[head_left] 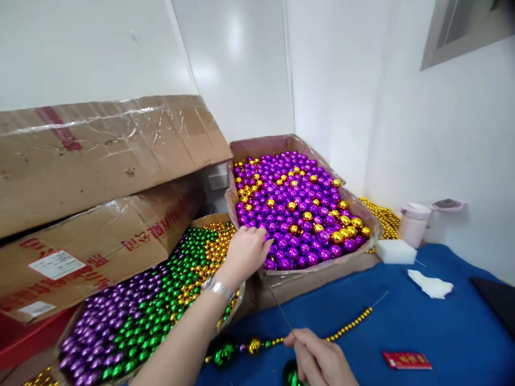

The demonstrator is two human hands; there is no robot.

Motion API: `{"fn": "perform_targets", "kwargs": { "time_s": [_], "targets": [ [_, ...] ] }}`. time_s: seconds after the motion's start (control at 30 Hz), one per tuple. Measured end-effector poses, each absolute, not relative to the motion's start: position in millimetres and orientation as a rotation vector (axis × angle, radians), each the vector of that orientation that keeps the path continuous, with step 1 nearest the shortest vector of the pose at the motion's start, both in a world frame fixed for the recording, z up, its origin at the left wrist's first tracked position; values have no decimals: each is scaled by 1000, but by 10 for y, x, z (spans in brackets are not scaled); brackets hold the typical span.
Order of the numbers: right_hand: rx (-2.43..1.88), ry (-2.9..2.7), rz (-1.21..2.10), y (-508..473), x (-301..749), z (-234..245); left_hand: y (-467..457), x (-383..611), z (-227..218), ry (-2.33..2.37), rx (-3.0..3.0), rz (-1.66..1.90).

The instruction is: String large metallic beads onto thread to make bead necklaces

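My left hand [250, 249] reaches to the near left corner of a cardboard box full of shiny purple beads [277, 228], gold ones mixed in. Its fingers curl down against the purple beads, and their tips are hidden. Low in view, my right hand [319, 356] pinches a long thin needle [280, 306] that points up toward the box. A bead strand [350, 325] passes by that hand: small gold beads to the right, larger green, gold and purple ones to the left. A big green bead [292, 373] shows partly below my right hand.
At left, a second box holds purple, green and gold beads [161, 300] beneath cardboard flaps [112, 155]. On the blue cloth [446, 327] lie a white foam block [396, 251], crumpled white tissue [430, 284] and a red packet [406, 360]. A lidded container [414, 222] stands behind.
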State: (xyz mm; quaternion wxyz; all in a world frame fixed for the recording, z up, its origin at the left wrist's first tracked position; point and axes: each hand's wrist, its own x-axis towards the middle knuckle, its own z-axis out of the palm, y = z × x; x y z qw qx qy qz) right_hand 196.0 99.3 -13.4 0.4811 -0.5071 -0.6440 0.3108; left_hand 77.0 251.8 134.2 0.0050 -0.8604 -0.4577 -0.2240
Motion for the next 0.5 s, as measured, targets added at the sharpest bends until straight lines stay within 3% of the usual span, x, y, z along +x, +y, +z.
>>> {"fn": "perform_targets", "kwargs": {
  "time_s": [0.27,0.5],
  "targets": [
    [-1270,-1558,786,885,2103,6,3110,1044,1020,-1659,-2740,-375],
    [-1279,-1546,828,791,2127,-16,2553,805,1178,-1549,-2843,-885]
  ]
}}
